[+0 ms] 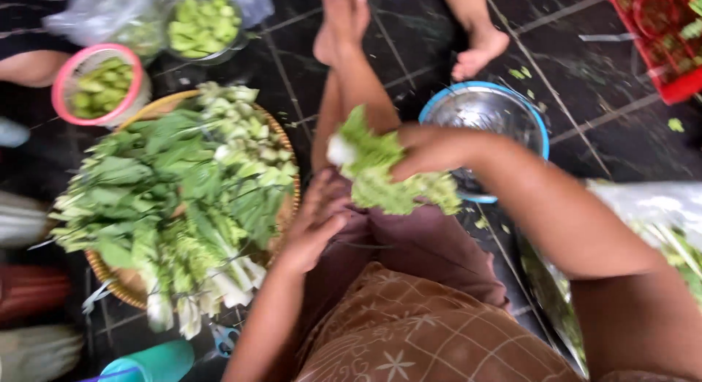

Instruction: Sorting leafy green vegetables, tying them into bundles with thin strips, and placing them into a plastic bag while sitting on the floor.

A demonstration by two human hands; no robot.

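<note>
**K:** Nearest to the lens: brown patterned cloth (409, 338) covering the lap, maroon fabric (417, 243) lying just past it. Hands?

**R:** Right hand (431, 149) is closing around a leafy green bunch (380, 174), gripping it above the lap, white stem end pointing left. Left hand (318, 217) is resting open on the knee, fingers loosely curled, holding nothing. Frame is blurring a bit.

**K:** What's sitting behind the bunch?

**R:** Steel bowl with a blue rim (512, 108) is sitting on the dark tiled floor (629, 141), just beyond the right hand. Contents not readable.

**K:** Left side?

**R:** Round woven tray (131, 283) is carrying a big pile of leafy greens (175, 192), white stalks pointing toward the camera. Pink-rimmed basket (69, 75) is holding cut green pieces at top left. Round clear container (201, 24) with more cut pieces is sitting beside it, clear plastic bag (102, 13) touching it.

**K:** Packaging, labels?

**R:** No label readable. Red crate (673, 82) is sitting at top right. Clear plastic sheet (651, 203) is covering more greens at right edge. Teal container (157, 361) is poking in at the bottom edge.

**K:** Others around?

**R:** Bare foot (479, 53) is standing near the bowl.
</note>
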